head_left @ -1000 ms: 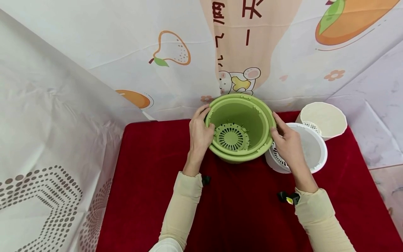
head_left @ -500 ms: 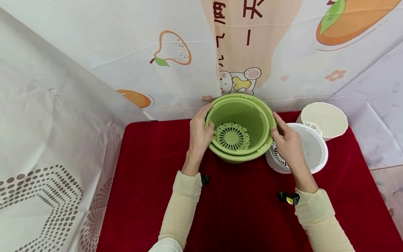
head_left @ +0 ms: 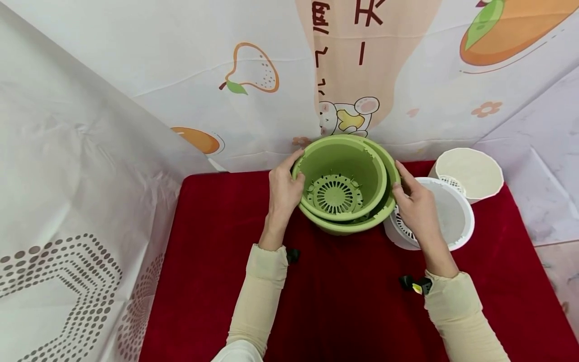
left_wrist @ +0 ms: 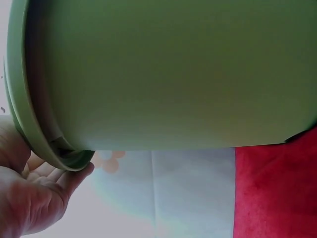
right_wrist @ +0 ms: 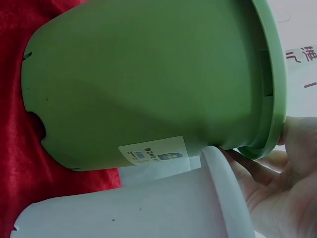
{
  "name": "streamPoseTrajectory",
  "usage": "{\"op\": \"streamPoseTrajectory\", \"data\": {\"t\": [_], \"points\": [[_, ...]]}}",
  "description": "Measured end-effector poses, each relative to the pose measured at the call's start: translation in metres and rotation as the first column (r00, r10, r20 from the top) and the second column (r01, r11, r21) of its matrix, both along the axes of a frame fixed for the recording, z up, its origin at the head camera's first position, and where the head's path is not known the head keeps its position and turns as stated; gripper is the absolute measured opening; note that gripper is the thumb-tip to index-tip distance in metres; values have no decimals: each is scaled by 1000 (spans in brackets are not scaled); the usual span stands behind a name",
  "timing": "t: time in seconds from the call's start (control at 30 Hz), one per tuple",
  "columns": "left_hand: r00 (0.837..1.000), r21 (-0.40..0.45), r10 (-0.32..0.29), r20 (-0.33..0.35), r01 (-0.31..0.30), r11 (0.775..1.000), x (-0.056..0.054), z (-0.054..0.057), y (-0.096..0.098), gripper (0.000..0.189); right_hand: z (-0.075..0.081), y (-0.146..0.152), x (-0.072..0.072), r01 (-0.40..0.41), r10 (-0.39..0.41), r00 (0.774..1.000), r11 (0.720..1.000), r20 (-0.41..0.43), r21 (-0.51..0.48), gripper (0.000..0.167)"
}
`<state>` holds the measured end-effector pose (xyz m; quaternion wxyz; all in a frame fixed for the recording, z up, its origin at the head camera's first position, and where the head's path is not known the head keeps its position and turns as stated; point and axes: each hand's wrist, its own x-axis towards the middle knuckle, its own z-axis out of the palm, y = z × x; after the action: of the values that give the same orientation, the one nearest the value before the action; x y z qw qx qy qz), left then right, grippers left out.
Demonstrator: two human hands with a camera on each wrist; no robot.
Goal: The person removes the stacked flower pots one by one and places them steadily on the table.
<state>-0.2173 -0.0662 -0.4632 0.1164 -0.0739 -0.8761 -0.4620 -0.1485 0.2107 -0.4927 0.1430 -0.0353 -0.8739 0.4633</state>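
Two green plastic flower pots are nested in the head view. The inner pot [head_left: 350,156], with a slotted drainage base, leans left inside the outer pot [head_left: 346,229], leaving a gap along the right side. My left hand [head_left: 284,190] grips the left rims where the pots meet, its thumb over the inner rim. On the right, my right hand [head_left: 418,206] pinches the outer pot's rim. The right wrist view shows that pot's side with a paper label [right_wrist: 154,150]; its fingers curl under the rim lip.
A white pot [head_left: 454,221] stands close beside the green ones, partly behind my right hand. Behind it is a cream pot [head_left: 475,173]. Red cloth [head_left: 226,251] covers the table, and a printed fabric backdrop [head_left: 181,60] hangs along the back.
The inner green pot has shifted left within the outer one, widening the gap at right. My left hand has moved slightly left with it. Both hands keep their hold.
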Motion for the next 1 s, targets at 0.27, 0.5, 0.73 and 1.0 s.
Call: {"op": "streamPoseTrajectory", "data": {"t": [0.27, 0.5, 0.73, 1.0], "points": [[999, -21, 43, 13, -43, 999, 2, 3, 1, 58, 0, 0, 0, 0, 1, 1000, 1000, 21, -5, 48], [994, -63, 100, 38, -97, 993, 3, 4, 0, 47, 0, 1, -1, -8, 8, 1000, 1000, 9, -14, 47], [992, -71, 121, 45, -118, 991, 4, 6, 1, 39, 0, 2, -2, -11, 11, 1000, 1000, 17, -14, 47], [994, -43, 107, -8, -108, 993, 6, 3, 0, 42, -1, 1, -1, -15, 15, 1000, 999, 18, -29, 48]]}}
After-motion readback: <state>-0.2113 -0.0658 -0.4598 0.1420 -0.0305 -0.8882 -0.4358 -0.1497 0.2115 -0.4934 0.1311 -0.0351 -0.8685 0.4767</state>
